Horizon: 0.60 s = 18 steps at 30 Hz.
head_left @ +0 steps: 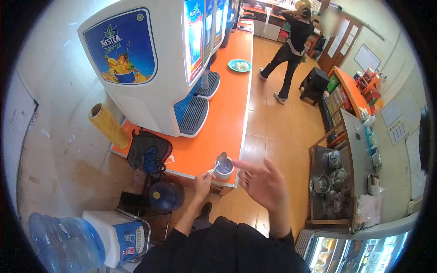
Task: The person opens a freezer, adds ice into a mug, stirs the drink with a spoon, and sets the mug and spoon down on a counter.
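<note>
A small white cup (223, 174) with a pale purple content stands near the front corner of the orange counter (230, 113). My left hand (202, 183) pinches the handle of a metal spoon (221, 158), whose bowl is raised over the cup's rim. To the right of the cup, my right hand (261, 179) is open, its fingers stretched toward the rim. Whether a fingertip touches the cup, I cannot tell.
A drink dispenser (136, 59) stands on the counter beside a roll of film (108, 126) and a dark bag (149, 152). Farther along is a turquoise plate (240, 65) of white food. Another person (296, 43) stands in the aisle. A water jug (66, 241) sits lower left.
</note>
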Motion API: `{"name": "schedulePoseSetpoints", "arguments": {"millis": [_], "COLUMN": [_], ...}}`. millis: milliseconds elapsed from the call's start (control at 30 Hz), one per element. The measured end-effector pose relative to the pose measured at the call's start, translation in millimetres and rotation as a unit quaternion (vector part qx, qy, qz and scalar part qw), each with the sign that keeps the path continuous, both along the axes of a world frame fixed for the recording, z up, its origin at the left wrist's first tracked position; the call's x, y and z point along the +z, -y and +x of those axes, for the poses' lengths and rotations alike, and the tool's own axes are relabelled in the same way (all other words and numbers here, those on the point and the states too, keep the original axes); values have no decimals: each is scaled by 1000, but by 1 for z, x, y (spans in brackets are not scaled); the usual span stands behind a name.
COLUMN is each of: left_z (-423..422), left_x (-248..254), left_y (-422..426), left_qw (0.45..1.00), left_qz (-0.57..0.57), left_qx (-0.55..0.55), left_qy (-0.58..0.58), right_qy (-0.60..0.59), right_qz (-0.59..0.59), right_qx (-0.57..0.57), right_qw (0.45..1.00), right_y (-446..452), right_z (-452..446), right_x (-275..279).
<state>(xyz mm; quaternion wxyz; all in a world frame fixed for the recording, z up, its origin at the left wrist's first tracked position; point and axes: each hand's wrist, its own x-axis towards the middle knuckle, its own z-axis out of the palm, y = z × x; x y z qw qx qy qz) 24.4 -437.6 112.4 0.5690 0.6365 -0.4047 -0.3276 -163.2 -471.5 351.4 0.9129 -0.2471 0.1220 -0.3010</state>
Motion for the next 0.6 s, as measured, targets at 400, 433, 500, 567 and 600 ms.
{"name": "schedulePoseSetpoints", "arguments": {"millis": [400, 433, 500, 567, 600], "left_z": [-3, -3, -5, -5, -5], "left_x": [12, 11, 12, 18, 21], "left_y": [2, 3, 3, 0, -2], "left_qw": [1000, 1000, 1000, 999, 998], "left_qz": [-16, -14, -16, 20, 55], "left_qx": [-2, -5, -12, -22, -28], "left_qy": [21, 20, -13, -10, -8], "right_qy": [101, 107, 115, 115, 113], "right_qz": [-353, -347, -373, -390, -394], "right_qx": [-21, -18, -31, -48, -54], "right_qw": [930, 931, 920, 913, 911], "right_y": [-95, -95, -94, -95, -93], "right_z": [-24, -26, -28, -30, -30], "right_x": [103, 103, 102, 103, 104]}}
